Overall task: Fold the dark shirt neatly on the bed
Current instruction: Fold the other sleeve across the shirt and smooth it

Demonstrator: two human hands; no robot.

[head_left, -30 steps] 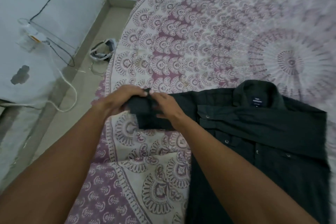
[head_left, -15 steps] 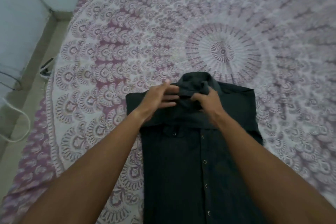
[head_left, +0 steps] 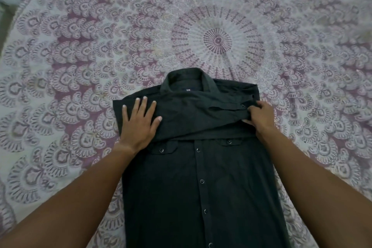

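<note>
The dark button-up shirt (head_left: 201, 177) lies face up on the bed, collar away from me, buttons running down its middle. A sleeve (head_left: 201, 112) is folded straight across the chest, just below the collar. My left hand (head_left: 138, 123) lies flat with fingers spread on the shirt's left shoulder, pressing the fabric down. My right hand (head_left: 260, 116) pinches the sleeve's cuff end at the shirt's right shoulder edge. The shirt's lower hem runs out of the frame at the bottom.
The bed is covered by a purple and white mandala-patterned sheet (head_left: 217, 40) that fills nearly the whole view. The bed's left edge and a strip of floor (head_left: 4, 16) show at the far left.
The sleeve has been carried from the left side across the chest to the right shoulder. My hands have moved apart from the collar, left now flat, right gripping the cuff. The view shifted right.
</note>
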